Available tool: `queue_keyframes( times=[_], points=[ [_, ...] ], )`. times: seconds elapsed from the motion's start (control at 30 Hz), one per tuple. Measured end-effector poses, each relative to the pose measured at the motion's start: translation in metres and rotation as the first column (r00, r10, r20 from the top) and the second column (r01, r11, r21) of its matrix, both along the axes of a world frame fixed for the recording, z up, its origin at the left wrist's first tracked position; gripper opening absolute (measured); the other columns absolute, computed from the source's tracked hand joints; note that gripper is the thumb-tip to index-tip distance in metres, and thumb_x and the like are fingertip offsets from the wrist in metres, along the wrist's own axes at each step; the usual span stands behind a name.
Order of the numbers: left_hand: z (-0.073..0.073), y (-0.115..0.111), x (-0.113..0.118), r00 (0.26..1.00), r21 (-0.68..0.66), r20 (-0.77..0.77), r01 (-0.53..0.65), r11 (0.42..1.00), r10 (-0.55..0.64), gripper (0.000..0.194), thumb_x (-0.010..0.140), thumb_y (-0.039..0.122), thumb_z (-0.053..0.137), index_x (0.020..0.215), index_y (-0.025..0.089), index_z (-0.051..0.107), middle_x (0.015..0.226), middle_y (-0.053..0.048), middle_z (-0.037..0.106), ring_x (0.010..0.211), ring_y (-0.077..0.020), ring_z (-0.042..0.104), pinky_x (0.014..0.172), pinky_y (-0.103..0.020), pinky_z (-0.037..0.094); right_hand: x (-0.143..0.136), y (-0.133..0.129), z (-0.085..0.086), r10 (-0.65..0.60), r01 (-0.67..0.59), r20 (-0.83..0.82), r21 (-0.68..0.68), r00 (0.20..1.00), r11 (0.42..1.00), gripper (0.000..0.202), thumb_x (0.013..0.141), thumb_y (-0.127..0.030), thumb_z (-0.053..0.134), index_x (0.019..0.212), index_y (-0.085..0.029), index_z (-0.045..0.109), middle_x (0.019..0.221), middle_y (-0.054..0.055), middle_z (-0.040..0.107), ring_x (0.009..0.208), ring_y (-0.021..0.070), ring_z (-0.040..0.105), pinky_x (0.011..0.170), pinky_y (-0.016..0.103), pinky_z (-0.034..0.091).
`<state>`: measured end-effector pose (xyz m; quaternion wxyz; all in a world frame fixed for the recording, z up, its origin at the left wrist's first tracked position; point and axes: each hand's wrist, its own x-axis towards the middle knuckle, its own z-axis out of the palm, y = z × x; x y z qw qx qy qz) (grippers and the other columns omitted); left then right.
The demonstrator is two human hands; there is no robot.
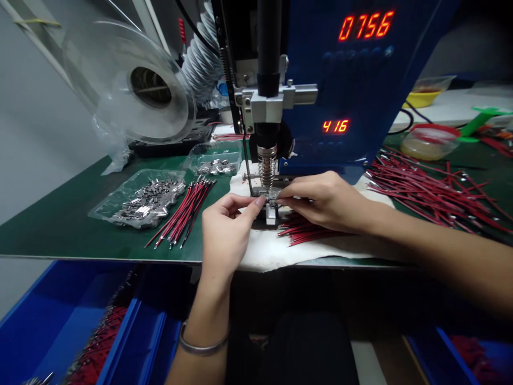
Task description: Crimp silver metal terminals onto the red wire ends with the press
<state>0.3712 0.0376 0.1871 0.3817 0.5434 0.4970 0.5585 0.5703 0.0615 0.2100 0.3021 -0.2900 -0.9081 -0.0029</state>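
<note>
My left hand (228,230), thumb and index finger pinched together, is at the left side of the small metal fixture (271,214) under the machine's spring-loaded tip (266,163). What the pinch holds is too small to name. From the right, my right hand (324,200) reaches to the same fixture with its fingers closed; anything between the fingertips is hidden. Beneath my right hand, a bundle of red wires (304,230) lies on the white cloth (264,251).
Left on the green table (60,214) are a tray of metal parts (148,200), a smaller tray (216,163) and red and black wires (182,211). A wire pile (433,192) lies right of the blue machine (328,91). Blue bins (132,342) sit below the edge.
</note>
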Motion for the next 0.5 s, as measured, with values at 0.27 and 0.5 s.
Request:
queue_keyframes(
  times=[0.27, 0.5],
  points=[
    [-0.0037, 0.0004, -0.0057, 0.997, 0.022, 0.06, 0.056, 0.998, -0.057, 0.021, 0.07, 0.034, 0.079, 0.076, 0.016, 0.072, 0.066, -0.002, 0.063, 0.052, -0.0071, 0.047, 0.052, -0.02, 0.038, 0.0004, -0.0002, 0.0005, -0.008, 0.009, 0.04, -0.022, 0.999, 1.0, 0.021, 0.094, -0.023, 0.05, 0.096, -0.011, 0.068, 0.083, 0.006, 0.065, 0.067, 0.0104, 0.056, 0.062, 0.022, 0.039],
    [-0.0068, 0.0008, -0.0066, 0.996, 0.029, 0.07, 0.046, 0.999, -0.047, 0.021, 0.07, 0.033, 0.078, 0.078, 0.015, 0.071, 0.069, -0.004, 0.065, 0.057, -0.0093, 0.053, 0.054, -0.02, 0.041, -0.003, 0.0, -0.0016, 0.007, -0.007, 0.01, -0.02, 1.0, 1.0, 0.02, 0.093, -0.023, 0.053, 0.096, -0.011, 0.068, 0.08, 0.005, 0.065, 0.067, 0.0105, 0.056, 0.061, 0.021, 0.039]
  ],
)
